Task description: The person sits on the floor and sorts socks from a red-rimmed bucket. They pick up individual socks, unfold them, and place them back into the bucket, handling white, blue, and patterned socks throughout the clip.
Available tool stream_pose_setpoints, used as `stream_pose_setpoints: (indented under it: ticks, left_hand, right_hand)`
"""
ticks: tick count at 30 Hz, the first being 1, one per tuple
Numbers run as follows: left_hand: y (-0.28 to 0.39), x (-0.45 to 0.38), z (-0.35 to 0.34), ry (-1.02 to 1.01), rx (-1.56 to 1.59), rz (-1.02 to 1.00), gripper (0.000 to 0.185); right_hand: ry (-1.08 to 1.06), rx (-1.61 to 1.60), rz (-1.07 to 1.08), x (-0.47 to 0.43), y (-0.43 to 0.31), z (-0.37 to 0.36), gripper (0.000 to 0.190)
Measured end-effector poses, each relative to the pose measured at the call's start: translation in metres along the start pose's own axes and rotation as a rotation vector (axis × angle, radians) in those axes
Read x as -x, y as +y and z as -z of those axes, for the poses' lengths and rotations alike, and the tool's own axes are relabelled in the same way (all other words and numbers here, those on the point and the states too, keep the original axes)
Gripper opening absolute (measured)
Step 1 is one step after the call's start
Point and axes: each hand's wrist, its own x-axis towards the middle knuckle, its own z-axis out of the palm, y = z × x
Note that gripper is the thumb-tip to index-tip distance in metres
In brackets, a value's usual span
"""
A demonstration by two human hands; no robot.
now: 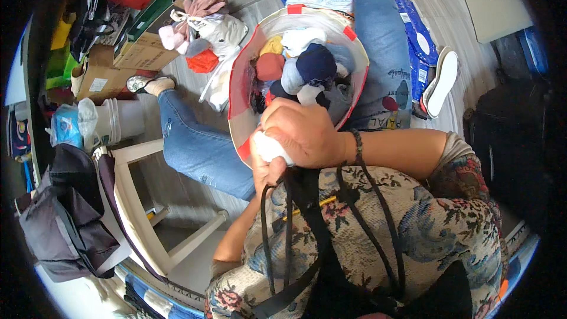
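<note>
A white bundle of cloth [270,147], perhaps a rolled sock, is held between my two hands near my chest. My right hand [301,130] is curled over its upper side, hiding much of it. From below, my left hand [266,170] grips it with thumb and fingers. Just beyond them, between my legs, a round fabric bag with a red rim [241,64] stands wide. Inside lie several bundled socks, including a navy one [316,63], a rust-red one [269,66], a yellow one [272,46] and a white one [303,40].
Left of the bag are a white plastic bag [226,31], pink gloves [205,3] and cardboard boxes [144,53]. A white wooden stool frame [195,241] and a dark bag [66,230] stand nearer. On the right lie blue packaging [416,31] and a white-soled shoe [443,82].
</note>
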Motion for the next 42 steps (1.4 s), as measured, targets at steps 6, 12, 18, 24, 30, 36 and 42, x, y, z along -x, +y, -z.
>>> stream_pose_setpoints:
  ticks: [6,12,18,24,30,36,42]
  left_hand:
    - [0.015,-0.005,-0.002,-0.023,0.013,-0.09,0.057]
    - [0.034,-0.007,-0.01,-0.013,0.107,-0.095,0.045]
    - [0.034,-0.015,-0.001,-0.162,0.379,-0.085,0.047]
    - [0.056,-0.027,-0.031,0.138,0.231,0.165,0.037]
    - [0.056,-0.058,-0.007,0.316,-0.038,-0.265,0.035]
    - [0.055,-0.077,0.003,0.321,0.028,-0.246,0.039]
    - [0.049,-0.046,-0.028,0.161,-0.196,0.136,0.063]
  right_hand:
    - [-0.011,0.009,-0.056,0.007,-0.004,0.003,0.01]
    - [-0.116,0.134,-0.112,0.01,-0.003,0.007,0.013]
    - [-0.116,0.118,-0.193,0.009,-0.001,0.009,0.012]
    - [-0.144,-0.063,-0.128,0.005,-0.001,0.004,0.022]
    - [-0.212,-0.459,-0.33,0.0,0.002,-0.015,0.048]
    - [-0.199,-0.657,-0.694,-0.007,0.017,-0.015,0.022]
    - [0.168,-0.248,-0.443,0.006,0.048,-0.017,0.021]
